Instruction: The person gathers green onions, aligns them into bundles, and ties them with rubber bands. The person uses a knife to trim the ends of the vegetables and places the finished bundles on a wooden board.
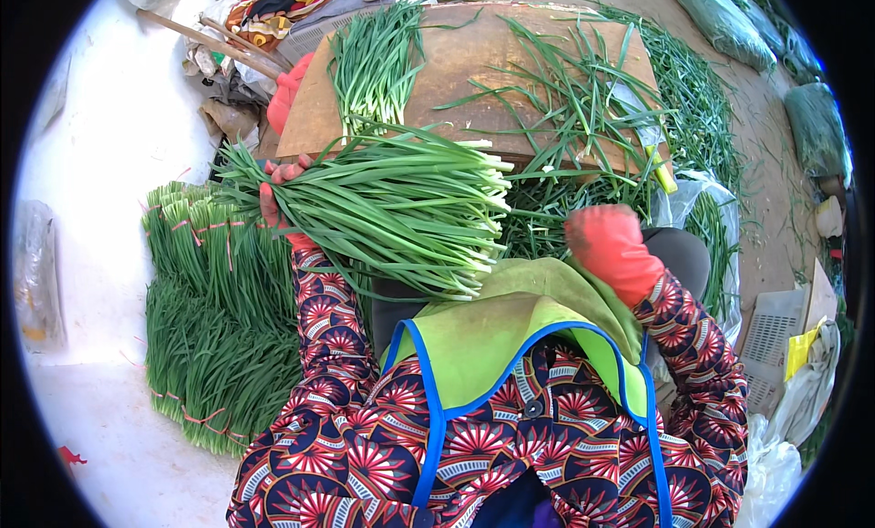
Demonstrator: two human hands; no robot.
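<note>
A large bunch of garlic chives [392, 200] lies across my lap, pale cut ends toward the right and leaf tips toward the left. My left hand [284, 191], in a red glove, is closed around its leafy left part. To the right, above the green apron [483, 346], my red-gloved right hand [612, 250] is curled into a fist, apart from the bunch. Whatever may be inside the fist is hidden. On the wooden board [465, 81] rest a smaller pile of chives [375, 67] and a scatter of loose leaves [583, 90]. A knife with a yellow handle [662, 170] sits at the board's right edge.
Tied chive bundles [219, 327] are stacked at my left, bound with pink bands. Leaf trimmings [697, 99] heap beyond the board's right side. Filled plastic bags [818, 131] line the far right, above a pale crate [775, 336]. A wooden handle [205, 40] sticks out at the upper left.
</note>
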